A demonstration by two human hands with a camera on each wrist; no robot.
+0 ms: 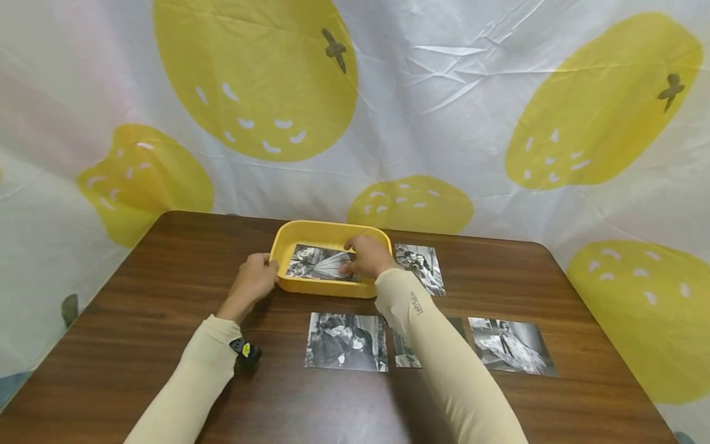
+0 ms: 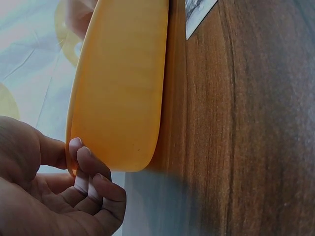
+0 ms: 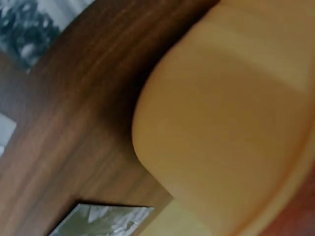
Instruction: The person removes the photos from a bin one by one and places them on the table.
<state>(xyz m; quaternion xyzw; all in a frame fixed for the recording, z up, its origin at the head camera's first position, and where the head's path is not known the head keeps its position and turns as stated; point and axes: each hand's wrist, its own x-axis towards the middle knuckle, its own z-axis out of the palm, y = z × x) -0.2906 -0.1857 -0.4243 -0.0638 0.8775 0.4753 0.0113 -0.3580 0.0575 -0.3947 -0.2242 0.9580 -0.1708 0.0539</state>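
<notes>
A yellow plastic tray [image 1: 318, 287] stands near the back of the table, with a black-and-white photo [image 1: 313, 264] lying inside. My left hand [image 1: 252, 280] pinches the tray's left end; in the left wrist view, the thumb and bent fingers [image 2: 86, 160] are at its rim. My right hand [image 1: 370, 256] reaches over the right end of the tray, thumb and forefinger bent over the right part of the photo. I cannot tell whether they grip it. In the right wrist view the tray's outer wall [image 3: 211, 113] fills the right side and hides the fingers.
Beside the tray's right end lies a photo of people [image 1: 420, 268]. Toward the front are a photo of a group [image 1: 346, 342], one partly covered by my right sleeve [image 1: 407, 353], and one of a wide gown [image 1: 513, 345]. A patterned cloth [image 1: 432, 117] hangs behind the brown table [image 1: 183, 296].
</notes>
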